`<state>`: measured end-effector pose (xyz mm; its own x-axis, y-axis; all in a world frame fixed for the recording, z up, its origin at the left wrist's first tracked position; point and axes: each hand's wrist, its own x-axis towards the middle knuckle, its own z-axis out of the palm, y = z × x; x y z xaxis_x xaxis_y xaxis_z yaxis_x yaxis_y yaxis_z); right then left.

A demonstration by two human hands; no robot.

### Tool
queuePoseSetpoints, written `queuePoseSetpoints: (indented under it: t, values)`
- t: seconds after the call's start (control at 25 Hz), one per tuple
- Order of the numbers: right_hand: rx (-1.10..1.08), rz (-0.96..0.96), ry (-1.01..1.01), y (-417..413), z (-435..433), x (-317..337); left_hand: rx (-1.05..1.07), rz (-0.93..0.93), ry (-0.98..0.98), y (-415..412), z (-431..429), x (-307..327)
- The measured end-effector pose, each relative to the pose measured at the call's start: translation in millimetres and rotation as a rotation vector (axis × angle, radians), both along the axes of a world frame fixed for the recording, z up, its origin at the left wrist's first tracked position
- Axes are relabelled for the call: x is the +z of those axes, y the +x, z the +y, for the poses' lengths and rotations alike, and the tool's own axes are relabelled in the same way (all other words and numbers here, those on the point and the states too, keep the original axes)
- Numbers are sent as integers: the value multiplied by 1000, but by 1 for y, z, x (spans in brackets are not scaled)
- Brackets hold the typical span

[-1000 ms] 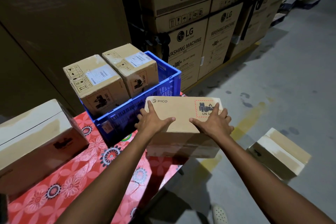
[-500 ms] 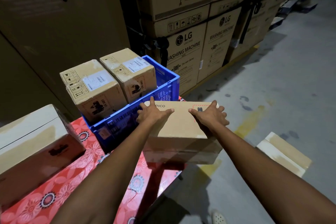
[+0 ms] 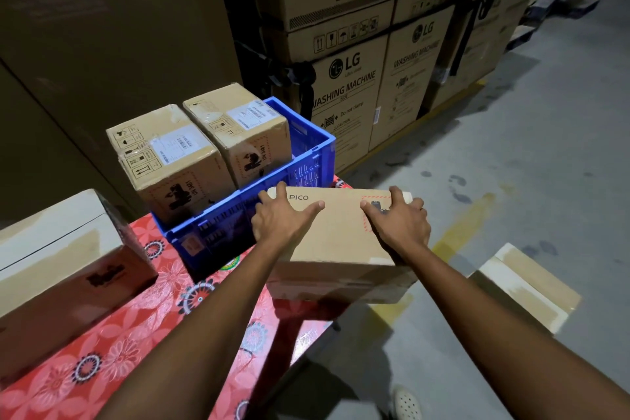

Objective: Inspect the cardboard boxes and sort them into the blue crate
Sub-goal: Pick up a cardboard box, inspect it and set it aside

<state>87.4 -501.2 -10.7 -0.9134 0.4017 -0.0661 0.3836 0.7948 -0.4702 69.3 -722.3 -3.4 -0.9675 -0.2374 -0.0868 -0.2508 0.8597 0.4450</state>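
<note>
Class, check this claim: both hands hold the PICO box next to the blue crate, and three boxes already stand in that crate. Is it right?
Not quite. The head view shows only two boxes in the blue crate, not three. Both the left hand and the right hand do hold the PICO box beside the crate.

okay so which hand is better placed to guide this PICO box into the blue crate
Probably the left hand: it grips the PICO box on the side nearest the blue crate. The right hand holds the far side, away from it.
</note>
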Motion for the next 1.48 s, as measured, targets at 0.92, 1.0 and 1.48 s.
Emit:
queuePoseSetpoints:
  t: [0.92, 1.0, 1.48]
  values:
    - [-124, 203, -387, 142, -8, -74, 100, 179, 601, 125, -37, -86]
    - [-108, 139, -337, 135, -7, -74, 76, 118, 538, 117, -36, -84]
    - [-4, -192, 41, 75, -26, -65, -11, -255, 17, 71, -10, -70]
